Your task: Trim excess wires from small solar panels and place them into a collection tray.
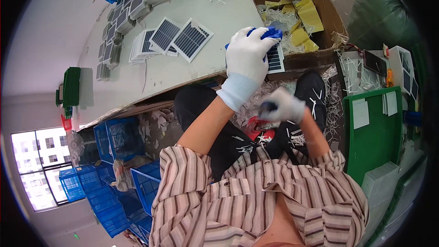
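Note:
My left hand (249,57), in a white knit glove with blue palm coating, reaches over the table's edge and grips a small solar panel (275,59). The panel has dark cells and a white border; most of it is hidden under the hand. Lower and to the right, my right hand (284,106), gloved alike, is above my lap and smeared by motion. Its fingers look curled, with something dark at them that I cannot make out. Left of my left hand, two loose solar panels (192,40) overlap beside a fanned pile of panels (142,48) on the table.
More stacked panels (123,20) line the table's far left. A cardboard box (327,0) holds white strips and yellow scraps. At the right are a green tray (354,148), a phone (375,63) and a green bag (379,13). Blue crates (103,201) stand left; strips litter my legs.

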`<control>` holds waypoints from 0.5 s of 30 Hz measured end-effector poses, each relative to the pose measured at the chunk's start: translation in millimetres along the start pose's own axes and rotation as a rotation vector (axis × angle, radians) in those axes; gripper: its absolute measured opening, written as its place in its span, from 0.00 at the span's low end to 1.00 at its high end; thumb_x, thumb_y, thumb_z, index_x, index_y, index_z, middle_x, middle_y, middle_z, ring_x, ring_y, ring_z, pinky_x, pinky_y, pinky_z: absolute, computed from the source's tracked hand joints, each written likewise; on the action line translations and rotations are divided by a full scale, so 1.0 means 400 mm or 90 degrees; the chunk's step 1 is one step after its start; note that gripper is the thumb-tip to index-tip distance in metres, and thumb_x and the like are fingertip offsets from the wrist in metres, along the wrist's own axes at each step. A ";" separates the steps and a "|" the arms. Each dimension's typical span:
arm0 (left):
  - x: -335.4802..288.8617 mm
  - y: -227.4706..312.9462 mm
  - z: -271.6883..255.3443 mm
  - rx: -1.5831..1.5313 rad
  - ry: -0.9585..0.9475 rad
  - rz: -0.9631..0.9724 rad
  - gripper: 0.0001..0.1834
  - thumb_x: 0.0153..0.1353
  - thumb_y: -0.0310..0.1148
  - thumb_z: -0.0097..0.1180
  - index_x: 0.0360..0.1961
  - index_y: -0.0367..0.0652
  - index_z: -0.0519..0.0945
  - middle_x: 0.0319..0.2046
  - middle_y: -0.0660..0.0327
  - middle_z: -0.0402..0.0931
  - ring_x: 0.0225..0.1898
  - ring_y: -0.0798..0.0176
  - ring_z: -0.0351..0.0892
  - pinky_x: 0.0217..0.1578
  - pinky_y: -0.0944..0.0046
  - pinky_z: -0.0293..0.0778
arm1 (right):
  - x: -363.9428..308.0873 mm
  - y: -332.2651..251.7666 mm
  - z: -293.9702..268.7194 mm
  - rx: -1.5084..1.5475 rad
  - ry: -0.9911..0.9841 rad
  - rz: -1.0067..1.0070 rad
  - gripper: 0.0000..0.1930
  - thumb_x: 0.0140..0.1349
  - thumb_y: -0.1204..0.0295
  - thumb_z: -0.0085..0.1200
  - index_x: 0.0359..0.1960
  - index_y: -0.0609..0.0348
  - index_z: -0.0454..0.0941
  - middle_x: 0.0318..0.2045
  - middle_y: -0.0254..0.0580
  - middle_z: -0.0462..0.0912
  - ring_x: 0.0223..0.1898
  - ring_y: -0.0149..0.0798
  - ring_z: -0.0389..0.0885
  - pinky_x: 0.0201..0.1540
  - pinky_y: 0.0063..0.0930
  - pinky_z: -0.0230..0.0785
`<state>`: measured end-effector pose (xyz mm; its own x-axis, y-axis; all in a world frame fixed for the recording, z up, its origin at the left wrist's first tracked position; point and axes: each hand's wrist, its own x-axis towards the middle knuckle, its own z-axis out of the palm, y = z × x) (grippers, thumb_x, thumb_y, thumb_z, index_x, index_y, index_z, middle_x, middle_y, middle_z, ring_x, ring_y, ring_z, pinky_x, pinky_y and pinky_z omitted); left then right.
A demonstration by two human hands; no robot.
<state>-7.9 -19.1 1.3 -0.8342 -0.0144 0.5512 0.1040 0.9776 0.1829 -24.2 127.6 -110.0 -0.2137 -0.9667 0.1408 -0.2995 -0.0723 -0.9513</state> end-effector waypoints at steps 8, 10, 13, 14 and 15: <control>0.004 -0.001 -0.011 0.052 0.037 -0.061 0.19 0.44 0.23 0.57 0.42 0.45 0.78 0.42 0.55 0.74 0.44 0.49 0.72 0.47 0.53 0.67 | 0.022 0.025 0.052 0.289 0.519 0.101 0.21 0.53 0.76 0.59 0.49 0.65 0.69 0.39 0.43 0.80 0.36 0.31 0.78 0.41 0.24 0.71; 0.004 0.006 -0.010 0.094 -0.055 -0.084 0.17 0.44 0.25 0.58 0.39 0.44 0.78 0.40 0.55 0.73 0.43 0.49 0.71 0.44 0.53 0.67 | 0.069 0.036 0.046 0.097 0.593 0.118 0.24 0.55 0.78 0.57 0.53 0.65 0.66 0.43 0.45 0.79 0.40 0.32 0.78 0.44 0.24 0.71; 0.004 0.016 -0.008 0.144 -0.037 -0.066 0.17 0.43 0.25 0.58 0.39 0.44 0.78 0.38 0.54 0.73 0.41 0.48 0.71 0.43 0.52 0.67 | 0.173 0.127 0.081 0.343 0.716 -0.127 0.17 0.55 0.77 0.57 0.47 0.61 0.68 0.37 0.42 0.78 0.37 0.33 0.79 0.42 0.26 0.71; 0.011 0.019 -0.005 0.140 -0.039 -0.063 0.17 0.43 0.25 0.58 0.39 0.44 0.78 0.38 0.54 0.73 0.41 0.48 0.71 0.43 0.52 0.67 | 0.208 0.171 0.054 0.342 0.721 -0.124 0.17 0.55 0.77 0.57 0.47 0.61 0.68 0.37 0.42 0.78 0.37 0.33 0.79 0.42 0.26 0.71; 0.016 0.021 -0.004 0.128 -0.042 -0.054 0.17 0.43 0.26 0.58 0.39 0.44 0.78 0.39 0.54 0.73 0.41 0.48 0.71 0.43 0.52 0.66 | 0.246 0.217 0.020 0.354 0.697 -0.118 0.17 0.56 0.75 0.56 0.47 0.60 0.68 0.37 0.43 0.78 0.37 0.35 0.79 0.41 0.26 0.71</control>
<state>-11.6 -11.4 7.5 -0.8698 -0.0910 0.4850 -0.0723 0.9957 0.0571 -63.9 24.4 -180.7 -0.9538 -0.2368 0.1849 -0.0296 -0.5384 -0.8421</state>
